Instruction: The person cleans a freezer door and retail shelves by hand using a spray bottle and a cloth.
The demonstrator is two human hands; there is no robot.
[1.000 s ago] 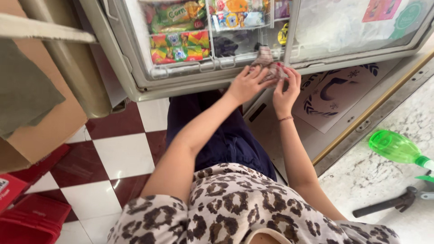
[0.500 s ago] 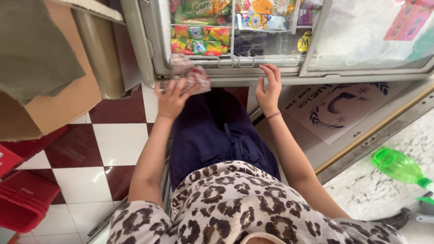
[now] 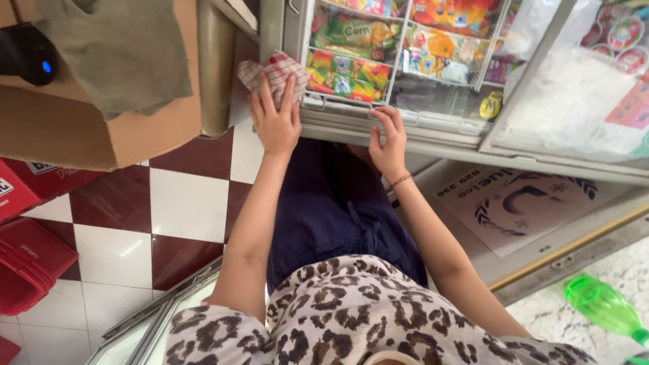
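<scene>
head view, left hand [image 3: 276, 116] pressing checked cloth [image 3: 274, 73] flat on freezer edge [image 3: 378, 128]

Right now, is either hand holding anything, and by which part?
Left hand presses a checked cloth under its fingers, against the freezer's front rim. Right hand holds nothing, resting on that rim.

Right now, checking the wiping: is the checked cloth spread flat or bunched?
Bunched: the checked cloth sits crumpled under the left hand on the freezer frame.

Leopard-print top, navy trousers, and seemingly a thin bracelet [image 3: 400, 180] on one wrist.
</scene>
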